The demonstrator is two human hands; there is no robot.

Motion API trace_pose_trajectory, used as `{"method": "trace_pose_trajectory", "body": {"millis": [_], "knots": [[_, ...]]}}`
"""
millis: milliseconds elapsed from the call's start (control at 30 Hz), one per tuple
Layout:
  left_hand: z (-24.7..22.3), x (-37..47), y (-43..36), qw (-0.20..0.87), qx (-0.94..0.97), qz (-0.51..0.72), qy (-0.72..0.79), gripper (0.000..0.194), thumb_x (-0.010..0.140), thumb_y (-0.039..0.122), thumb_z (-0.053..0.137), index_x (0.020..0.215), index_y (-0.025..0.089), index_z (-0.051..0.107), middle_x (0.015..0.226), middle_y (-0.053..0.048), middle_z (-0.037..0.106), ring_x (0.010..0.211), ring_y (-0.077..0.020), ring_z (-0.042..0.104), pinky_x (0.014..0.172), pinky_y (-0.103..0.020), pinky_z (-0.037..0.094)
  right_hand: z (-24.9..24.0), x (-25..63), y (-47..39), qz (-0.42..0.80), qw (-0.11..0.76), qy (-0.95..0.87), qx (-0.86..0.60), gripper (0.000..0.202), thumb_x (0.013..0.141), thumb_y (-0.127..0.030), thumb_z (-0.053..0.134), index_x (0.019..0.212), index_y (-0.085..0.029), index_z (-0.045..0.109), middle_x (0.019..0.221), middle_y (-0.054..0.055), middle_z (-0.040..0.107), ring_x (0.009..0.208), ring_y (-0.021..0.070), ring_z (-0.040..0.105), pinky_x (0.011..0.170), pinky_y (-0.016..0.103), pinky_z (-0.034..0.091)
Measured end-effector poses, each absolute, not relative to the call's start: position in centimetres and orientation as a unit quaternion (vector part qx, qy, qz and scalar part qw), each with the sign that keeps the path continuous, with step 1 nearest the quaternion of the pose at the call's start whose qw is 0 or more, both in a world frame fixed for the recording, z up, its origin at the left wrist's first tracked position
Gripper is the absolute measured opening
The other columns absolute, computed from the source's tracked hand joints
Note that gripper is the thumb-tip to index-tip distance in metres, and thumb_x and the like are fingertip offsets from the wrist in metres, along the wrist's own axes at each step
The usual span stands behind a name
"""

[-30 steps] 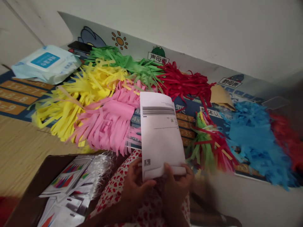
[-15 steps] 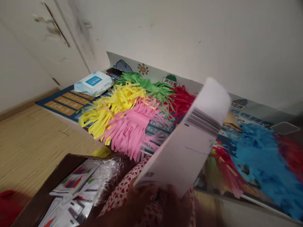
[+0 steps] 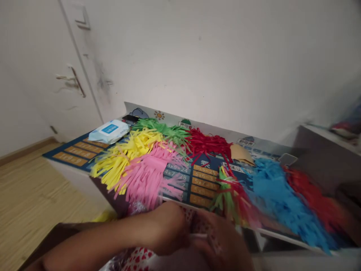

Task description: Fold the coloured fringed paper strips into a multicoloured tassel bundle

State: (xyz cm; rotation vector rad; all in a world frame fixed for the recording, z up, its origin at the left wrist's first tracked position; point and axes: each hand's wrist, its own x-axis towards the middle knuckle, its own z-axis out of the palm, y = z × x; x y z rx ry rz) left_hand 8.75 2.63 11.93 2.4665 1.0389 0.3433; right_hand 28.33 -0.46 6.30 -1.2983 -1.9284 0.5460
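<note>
My left hand point(image 3: 172, 227) reaches across from the left at the bottom middle, its fingers curled closed. Close beside it is my right hand point(image 3: 217, 237), bent inward and blurred. A thin white edge point(image 3: 197, 236) shows between the two hands; what it belongs to is hidden. Below and behind them lies white material with red hearts point(image 3: 139, 258). Just beyond the hands, a pink paper-fringe bundle point(image 3: 146, 173) hangs over the table's front edge. A multicoloured fringe bundle point(image 3: 231, 192) lies ahead of my right hand.
Yellow point(image 3: 126, 154), green point(image 3: 160, 128), red point(image 3: 208, 145) and blue fringe point(image 3: 276, 192) lie on a printed table mat point(image 3: 76, 150). A wipes pack point(image 3: 109, 131) sits at the left end. A brown box point(image 3: 53, 241) stands low left, by the wooden floor point(image 3: 25, 195).
The white printed sheet, raised in front of me before, is no longer seen upright. My hands have come up into view, close together. The camera view has shifted up and right.
</note>
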Motion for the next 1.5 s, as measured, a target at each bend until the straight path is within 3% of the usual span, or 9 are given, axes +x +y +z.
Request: {"method": "trace_pose_trajectory", "body": {"millis": [67,133,300,533,767,1067,1267,1367,1500], "knots": [[10.8,10.1,3.0,0.198,0.89,0.136,0.388,0.02,0.074,0.017,0.071,0.054,0.02,0.067,0.046,0.002,0.059,0.039,-0.0113,0.038,0.044,-0.025,0.015,6.1,28.8,1.8,0.23,0.329,-0.792,-0.46,0.043,0.089,-0.055,0.048,0.075,-0.023,0.074,0.071,0.0,0.071,0.064,0.0169,0.066,0.059,0.026,0.052],[9.5,10.6,3.6,0.212,0.869,0.174,0.412,0.02,0.075,0.021,0.071,0.055,0.021,0.068,0.047,0.003,0.06,0.039,-0.0112,0.041,0.044,-0.025,0.017,5.7,29.4,3.5,0.248,0.32,-0.784,-0.471,0.04,0.092,-0.044,0.047,0.069,-0.024,0.073,0.063,0.0,0.07,0.06,0.0174,0.066,0.055,0.025,0.048],[6.4,9.8,5.6,0.368,0.789,0.237,0.43,0.024,0.083,0.033,0.064,0.065,0.018,0.071,0.057,0.004,0.062,0.05,-0.0117,0.048,0.048,-0.021,0.024,5.1,31.2,5.4,0.32,0.377,-0.672,-0.551,0.033,0.087,-0.041,0.053,0.07,-0.024,0.075,0.07,0.002,0.073,0.066,0.0213,0.067,0.058,0.028,0.048],[4.9,10.6,7.5,0.5,0.725,0.219,0.42,0.034,0.083,0.028,0.056,0.054,0.014,0.063,0.049,0.006,0.037,0.049,-0.0086,0.032,0.048,-0.02,0.019,4.2,33.5,6.7,0.484,0.34,-0.587,-0.553,0.032,0.077,-0.048,0.064,0.083,-0.02,0.079,0.077,0.005,0.075,0.072,0.0231,0.067,0.064,0.032,0.053],[4.9,10.0,8.4,0.489,0.673,0.243,0.499,0.013,0.074,0.028,0.067,0.079,0.017,0.073,0.068,0.002,0.063,0.063,-0.0135,0.052,0.054,-0.019,0.029,4.4,35.0,7.5,0.449,0.377,-0.517,-0.624,0.038,0.075,-0.054,0.064,0.082,-0.02,0.079,0.08,0.007,0.075,0.073,0.0246,0.068,0.061,0.031,0.054],[3.2,11.1,7.4,0.565,0.549,0.363,0.497,0.039,0.075,0.041,0.064,0.048,0.015,0.051,0.051,0.006,0.032,0.05,-0.0085,0.03,0.048,-0.022,0.021,4.3,35.4,6.8,0.434,0.409,-0.454,-0.662,0.035,0.065,-0.055,0.069,0.073,-0.022,0.078,0.072,0.007,0.075,0.058,0.0225,0.066,0.049,0.027,0.05],[3.8,10.9,7.3,0.569,0.581,0.39,0.432,0.033,0.078,0.045,0.066,0.067,0.015,0.072,0.059,-0.001,0.057,0.057,-0.013,0.049,0.053,-0.022,0.034,4.1,36.5,6.8,0.397,0.405,-0.488,-0.664,0.033,0.066,-0.057,0.069,0.07,-0.025,0.078,0.073,0.007,0.076,0.063,0.025,0.069,0.053,0.028,0.054],[3.8,11.1,7.1,0.603,0.567,0.396,0.397,0.032,0.077,0.044,0.068,0.069,0.015,0.076,0.059,-0.003,0.062,0.055,-0.0142,0.053,0.053,-0.022,0.035,4.9,38.2,6.9,0.377,0.353,-0.587,-0.623,0.026,0.068,-0.052,0.071,0.068,-0.027,0.079,0.07,0.007,0.076,0.061,0.0256,0.07,0.054,0.028,0.055],[4.2,11.7,6.6,0.614,0.563,0.396,0.385,0.026,0.075,0.038,0.07,0.069,0.014,0.078,0.058,-0.004,0.065,0.053,-0.0146,0.056,0.052,-0.022,0.036,7.3,39.6,7.1,0.362,0.189,-0.765,-0.498,0.015,0.075,-0.041,0.068,0.078,-0.033,0.08,0.067,0.004,0.075,0.057,0.0235,0.07,0.053,0.027,0.053]]}}
